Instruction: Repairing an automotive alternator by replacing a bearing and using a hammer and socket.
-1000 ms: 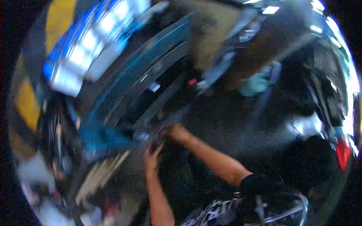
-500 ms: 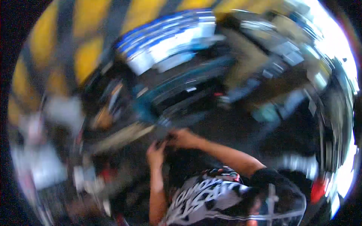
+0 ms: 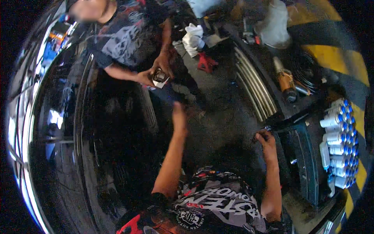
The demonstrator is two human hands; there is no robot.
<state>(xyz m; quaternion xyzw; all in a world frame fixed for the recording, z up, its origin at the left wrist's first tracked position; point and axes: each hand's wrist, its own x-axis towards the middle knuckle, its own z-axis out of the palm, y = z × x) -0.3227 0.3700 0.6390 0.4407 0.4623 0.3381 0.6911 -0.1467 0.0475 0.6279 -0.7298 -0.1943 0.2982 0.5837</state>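
Observation:
My left hand (image 3: pixel 179 120) is stretched out toward a co-worker, its fingers extended and smeared by motion. Nothing shows in it. Just beyond, the co-worker's hands (image 3: pixel 163 65) hold a small box, with white showing at its lower edge (image 3: pixel 159 84), and a round metallic part (image 3: pixel 159 75) in its top. A gap separates my fingertips from that box. On the right, my right hand (image 3: pixel 267 141) is pinched closed by the end of a teal-edged cart. A small dark thing shows at its fingertips, too unclear to name.
Glossy black car bodywork (image 3: pixel 58 156) fills the left. White cans with blue tops (image 3: pixel 339 138) stand at the far right, beside the dark teal cart (image 3: pixel 304 163). Beyond lie a ribbed metallic panel (image 3: pixel 255 84), an orange-brown cylindrical tool (image 3: pixel 286 82), a red jack stand (image 3: pixel 206 62) and white cloth (image 3: pixel 192 41).
My view has swung around, bringing the co-worker and the car into sight. My hands were close together; now they are far apart, the left reaching toward the co-worker.

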